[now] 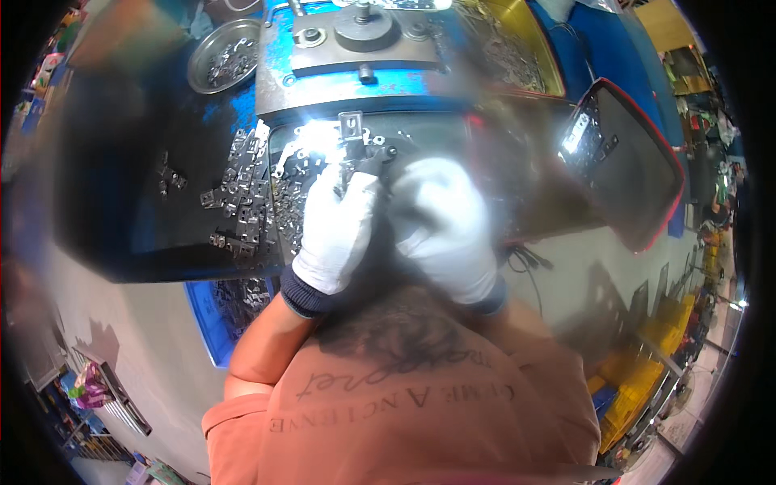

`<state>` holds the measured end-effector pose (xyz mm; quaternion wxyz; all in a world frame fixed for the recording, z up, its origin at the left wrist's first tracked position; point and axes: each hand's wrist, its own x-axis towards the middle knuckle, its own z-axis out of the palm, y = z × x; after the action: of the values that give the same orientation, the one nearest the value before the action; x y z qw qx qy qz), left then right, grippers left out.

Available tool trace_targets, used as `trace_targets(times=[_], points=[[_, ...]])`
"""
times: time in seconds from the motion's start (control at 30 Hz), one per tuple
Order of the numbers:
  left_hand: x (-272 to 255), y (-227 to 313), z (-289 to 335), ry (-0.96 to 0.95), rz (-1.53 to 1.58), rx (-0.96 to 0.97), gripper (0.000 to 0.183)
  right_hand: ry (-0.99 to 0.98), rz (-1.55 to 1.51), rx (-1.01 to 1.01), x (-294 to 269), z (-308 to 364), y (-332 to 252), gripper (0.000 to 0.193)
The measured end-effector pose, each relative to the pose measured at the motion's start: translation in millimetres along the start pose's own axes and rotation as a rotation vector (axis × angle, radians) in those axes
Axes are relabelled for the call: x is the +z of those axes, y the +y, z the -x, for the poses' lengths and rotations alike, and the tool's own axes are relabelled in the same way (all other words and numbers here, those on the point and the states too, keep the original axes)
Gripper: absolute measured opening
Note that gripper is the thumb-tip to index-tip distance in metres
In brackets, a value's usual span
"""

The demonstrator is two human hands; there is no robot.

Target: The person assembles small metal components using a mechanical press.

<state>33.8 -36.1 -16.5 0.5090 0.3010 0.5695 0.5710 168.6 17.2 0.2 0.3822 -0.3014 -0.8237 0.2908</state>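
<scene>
My left hand (333, 234), in a white glove with a dark knitted cuff, is closed with its fingertips pointing away from me. A small bright metal bracket (350, 125) with a hole in its flat end stands out just beyond those fingertips, apparently gripped by its lower part. Close by on the right, my right hand (443, 222), also white-gloved, is smeared by motion; its fingers look curled, but whether they hold anything is hidden. Many loose metal brackets (246, 190) lie in a heap left of my left hand, on the dark work surface (121, 234).
A blue press-like machine (279, 85) with a steel block (364, 52) stands straight ahead. Beyond the heap is a round metal bowl (226, 56) of parts. A yellow tray (554, 69) sits far right, a red-edged dark panel (630, 170) nearer. Below left is a blue bin (206, 323).
</scene>
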Motion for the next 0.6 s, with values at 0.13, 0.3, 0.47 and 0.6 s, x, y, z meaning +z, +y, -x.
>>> trace_targets(times=[0.13, 0.3, 0.47, 0.6], points=[[0, 5, 2, 0.056, 0.049, -0.008, 0.016, 0.051, 0.376, -0.258, 3, 0, -1, 0.014], [1, 7, 10, 0.035, 0.081, -0.057, 0.014, -0.032, 0.119, -0.158, -15, -1, 4, 0.014], [-11, 1, 8, 0.021, 0.071, -0.088, 0.018, -0.029, 0.417, 0.278, -96, 18, 67, 0.017], [-1, 2, 7, 0.014, 0.039, -0.07, 0.013, -0.161, 0.626, 0.279, -93, 47, 94, 0.022]])
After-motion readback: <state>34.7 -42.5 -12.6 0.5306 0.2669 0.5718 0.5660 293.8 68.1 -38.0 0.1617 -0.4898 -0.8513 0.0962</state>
